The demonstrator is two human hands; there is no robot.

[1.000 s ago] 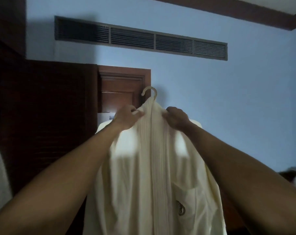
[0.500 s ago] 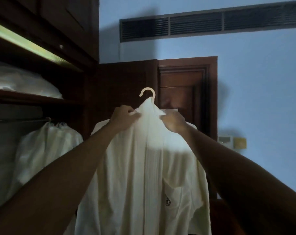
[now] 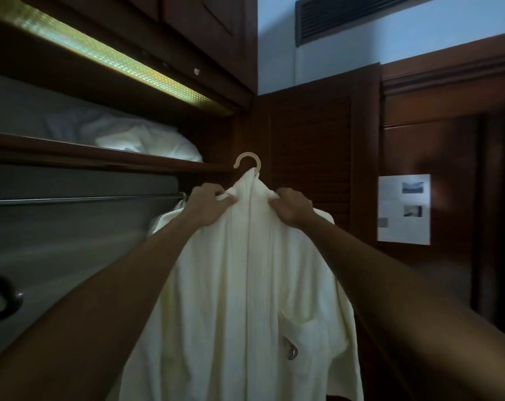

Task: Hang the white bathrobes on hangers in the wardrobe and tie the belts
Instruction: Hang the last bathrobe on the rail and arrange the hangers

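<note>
A white bathrobe (image 3: 245, 285) hangs on a pale hanger whose hook (image 3: 247, 162) sticks up above the collar. I hold it up in front of the open wardrobe. My left hand (image 3: 209, 205) grips the left side of the collar; my right hand (image 3: 293, 206) grips the right side. The hook is free in the air, to the right of the end of the metal wardrobe rail (image 3: 86, 199) and a little above its height. A breast pocket with a dark emblem (image 3: 291, 350) faces me. No belt is visible.
A wooden shelf (image 3: 100, 157) above the rail carries a white pillow (image 3: 147, 140). A lit strip light (image 3: 100, 53) runs under the upper cabinets. A louvred wardrobe door (image 3: 309, 157) stands behind the robe. A white notice (image 3: 403, 209) hangs on the dark door at right.
My view has swung left from the blue wall to the wardrobe interior. Both hands have kept their grip on the collar and carried the robe toward the rail.
</note>
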